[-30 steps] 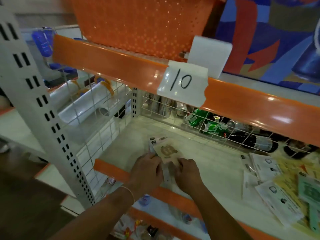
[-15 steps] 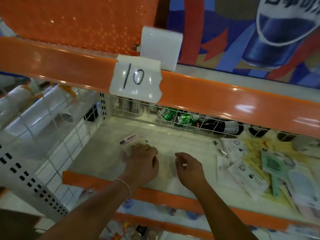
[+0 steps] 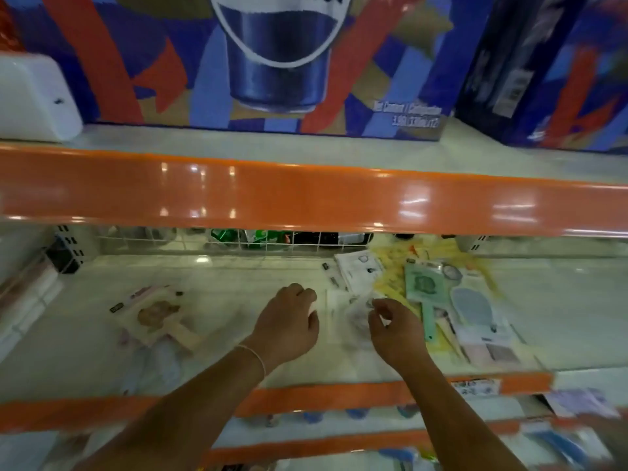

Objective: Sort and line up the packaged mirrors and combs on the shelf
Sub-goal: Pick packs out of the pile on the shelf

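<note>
At the far left of the shelf (image 3: 238, 338), toward its front edge, lies a beige packaged mirror (image 3: 159, 316) in a clear sleeve, flat on the surface with its handle pointing to the front and to the right; a second, paler package (image 3: 153, 362) lies partly under it, closer to the front edge, but it is too blurred to say what it is. Near the middle of the shelf the left hand (image 3: 289, 326) comes in over the front edge, with a thin bracelet (image 3: 255, 356) on the wrist; its fingers are loosely curled, the tips are down toward the surface, and it holds nothing. Just beside it, to the right, the right hand (image 3: 394, 329) is above a clear white package (image 3: 346, 309) that lies flat between the two hands; thumb and forefinger are bent toward each other as in a pinch, but I cannot tell if they really grip the plastic. To the right of this hand is a loose heap of packages, overlapping and at different angles: a white package (image 3: 360, 270) near the back wire grid (image 3: 272, 241), yellow packages (image 3: 390, 280) under the others, a green packaged mirror (image 3: 423, 290) with its handle toward the front edge, and a blue-grey packaged mirror (image 3: 470, 305) on the right side of the heap.
</note>
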